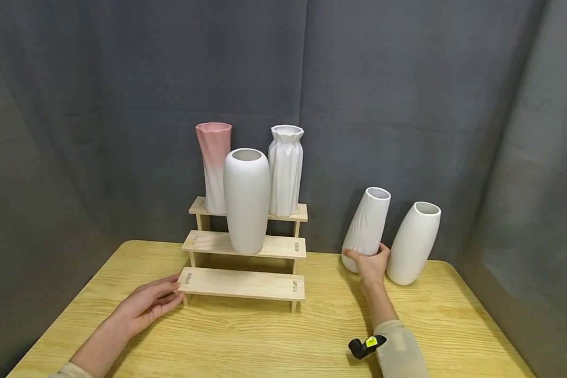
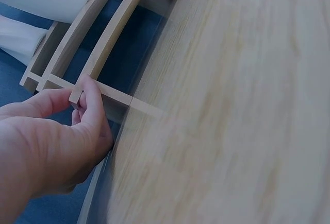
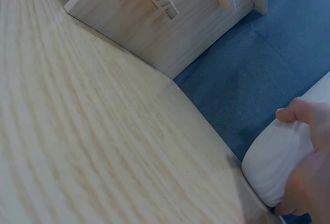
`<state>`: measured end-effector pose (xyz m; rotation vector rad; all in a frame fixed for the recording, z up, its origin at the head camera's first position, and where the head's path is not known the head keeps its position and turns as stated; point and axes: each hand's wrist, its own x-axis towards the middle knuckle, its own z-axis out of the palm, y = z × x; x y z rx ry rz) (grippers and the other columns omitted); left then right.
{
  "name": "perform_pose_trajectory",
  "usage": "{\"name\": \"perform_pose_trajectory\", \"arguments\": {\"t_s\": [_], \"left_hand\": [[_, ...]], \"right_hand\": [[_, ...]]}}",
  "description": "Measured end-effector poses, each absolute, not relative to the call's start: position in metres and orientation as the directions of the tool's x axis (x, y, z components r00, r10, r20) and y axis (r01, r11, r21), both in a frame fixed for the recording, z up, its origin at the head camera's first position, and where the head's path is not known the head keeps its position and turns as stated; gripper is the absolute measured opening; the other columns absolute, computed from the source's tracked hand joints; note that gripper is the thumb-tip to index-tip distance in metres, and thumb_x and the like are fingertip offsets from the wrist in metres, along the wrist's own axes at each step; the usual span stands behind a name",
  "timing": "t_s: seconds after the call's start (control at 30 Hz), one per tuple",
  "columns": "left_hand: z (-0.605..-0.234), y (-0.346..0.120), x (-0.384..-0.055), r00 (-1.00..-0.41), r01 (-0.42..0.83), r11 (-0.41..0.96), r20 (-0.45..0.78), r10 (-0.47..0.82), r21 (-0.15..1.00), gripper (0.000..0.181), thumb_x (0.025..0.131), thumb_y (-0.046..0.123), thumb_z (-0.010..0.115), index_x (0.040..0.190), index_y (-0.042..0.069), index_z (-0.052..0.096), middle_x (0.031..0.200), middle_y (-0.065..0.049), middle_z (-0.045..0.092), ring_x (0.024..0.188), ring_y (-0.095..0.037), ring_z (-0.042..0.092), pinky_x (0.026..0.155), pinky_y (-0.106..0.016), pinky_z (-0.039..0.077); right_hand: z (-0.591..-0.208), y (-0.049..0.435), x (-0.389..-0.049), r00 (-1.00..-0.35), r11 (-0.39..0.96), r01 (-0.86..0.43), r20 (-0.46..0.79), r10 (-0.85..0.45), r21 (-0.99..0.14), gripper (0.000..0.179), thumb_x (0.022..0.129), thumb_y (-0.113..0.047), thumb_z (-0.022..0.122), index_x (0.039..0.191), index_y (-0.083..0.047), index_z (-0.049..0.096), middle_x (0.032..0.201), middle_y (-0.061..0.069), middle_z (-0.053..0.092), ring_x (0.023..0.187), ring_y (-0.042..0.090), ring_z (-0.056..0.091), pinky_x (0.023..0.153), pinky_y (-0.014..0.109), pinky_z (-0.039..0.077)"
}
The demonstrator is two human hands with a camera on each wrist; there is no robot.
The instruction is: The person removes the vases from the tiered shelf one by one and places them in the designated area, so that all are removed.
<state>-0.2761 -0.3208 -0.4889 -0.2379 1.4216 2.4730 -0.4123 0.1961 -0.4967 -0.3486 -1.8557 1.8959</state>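
My left hand (image 1: 146,304) pinches the left end of the lowest step of a three-step wooden stand (image 1: 241,283); the left wrist view shows thumb and fingers around that board end (image 2: 77,96). On the right, my right hand (image 1: 372,265) grips the lower part of a white textured vase (image 1: 369,223), which leans a little to the right in the head view. In the right wrist view, the thumb lies across the vase's side (image 3: 278,157) near its base. A smooth white vase (image 1: 247,202) stands on the middle step.
The top step holds a pink-and-white twisted vase (image 1: 214,168) and a white pleated vase (image 1: 285,173). Right of my right hand stands another smooth white vase (image 1: 413,244). Grey curtains (image 1: 406,94) hang behind the wooden table (image 1: 331,315).
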Motion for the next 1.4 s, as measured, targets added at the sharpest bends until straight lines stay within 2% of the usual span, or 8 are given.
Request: {"name": "perform_pose_trajectory", "arguments": {"t_s": [0.17,0.4,0.7,0.8,0.9,1.07,1.23,1.4], "left_hand": [[-0.489,-0.322,-0.277,-0.949,-0.316,-0.481,-0.277,0.152,0.818,0.049,0.102,-0.002,0.059,0.147,0.0,0.041,0.121,-0.021,0.052,0.103,-0.023,0.062,0.104,-0.035,0.05],[-0.489,-0.323,-0.276,-0.944,-0.33,-0.488,-0.292,0.154,0.808,0.055,0.102,-0.002,0.059,0.151,0.0,0.035,0.123,-0.022,0.049,0.105,-0.024,0.062,0.105,-0.035,0.049],[-0.486,-0.331,-0.274,-0.944,-0.33,-0.504,-0.287,0.163,0.798,0.031,0.102,-0.002,0.058,0.132,0.005,0.058,0.124,-0.022,0.049,0.106,-0.025,0.061,0.105,-0.035,0.048],[-0.486,-0.332,-0.273,-0.946,-0.326,-0.496,-0.28,0.167,0.805,0.037,0.102,-0.002,0.058,0.138,0.004,0.052,0.122,-0.022,0.051,0.106,-0.024,0.061,0.105,-0.035,0.048],[-0.487,-0.329,-0.273,-0.945,-0.328,-0.483,-0.285,0.163,0.811,0.05,0.103,-0.001,0.057,0.149,0.001,0.039,0.123,-0.021,0.05,0.105,-0.024,0.061,0.105,-0.035,0.048],[-0.49,-0.322,-0.272,-0.94,-0.342,-0.472,-0.3,0.166,0.812,0.065,0.103,0.0,0.057,0.158,-0.001,0.021,0.126,-0.021,0.046,0.107,-0.023,0.059,0.107,-0.035,0.047],[-0.491,-0.319,-0.271,-0.938,-0.345,-0.473,-0.306,0.161,0.811,0.064,0.103,-0.001,0.057,0.157,-0.001,0.023,0.125,-0.021,0.047,0.107,-0.024,0.06,0.107,-0.036,0.046],[-0.487,-0.319,-0.274,-0.943,-0.334,-0.466,-0.289,0.167,0.819,0.065,0.103,-0.001,0.056,0.158,-0.002,0.02,0.124,-0.022,0.05,0.106,-0.023,0.06,0.106,-0.035,0.048]], "right_hand": [[-0.499,0.192,-0.413,-0.857,0.049,-0.147,0.152,0.493,-0.988,0.097,0.069,0.0,0.088,0.147,0.0,0.03,0.139,0.022,0.04,0.124,0.035,0.045,0.109,0.043,0.04],[-0.501,0.182,-0.414,-0.841,0.036,-0.172,0.166,0.516,-0.984,0.096,0.072,0.003,0.082,0.152,0.001,0.029,0.139,0.021,0.044,0.123,0.034,0.047,0.107,0.044,0.04],[-0.46,0.171,-0.406,-0.789,0.055,-0.256,0.242,0.565,-0.965,0.086,0.077,-0.002,0.084,0.15,0.001,0.038,0.141,0.021,0.047,0.13,0.033,0.045,0.112,0.043,0.037],[-0.44,0.17,-0.402,-0.752,0.032,-0.331,0.285,0.595,-0.943,0.076,0.08,0.003,0.081,0.146,0.004,0.042,0.139,0.022,0.048,0.132,0.033,0.045,0.114,0.04,0.036],[-0.424,0.172,-0.395,-0.706,0.039,-0.388,0.324,0.63,-0.921,0.067,0.081,0.006,0.078,0.141,0.006,0.047,0.138,0.024,0.05,0.132,0.034,0.047,0.115,0.041,0.037],[-0.402,0.174,-0.381,-0.635,0.077,-0.482,0.408,0.656,-0.873,0.051,0.082,0.01,0.072,0.131,0.008,0.057,0.129,0.023,0.059,0.121,0.032,0.055,0.11,0.045,0.042],[-0.385,0.169,-0.368,-0.641,0.051,-0.534,0.443,0.626,-0.844,0.044,0.084,0.01,0.068,0.127,0.01,0.059,0.124,0.019,0.062,0.117,0.028,0.057,0.107,0.041,0.044],[-0.359,0.156,-0.349,-0.677,-0.002,-0.565,0.462,0.572,-0.825,0.041,0.086,0.009,0.067,0.126,0.012,0.059,0.126,0.025,0.06,0.119,0.036,0.056,0.108,0.045,0.042]]}}
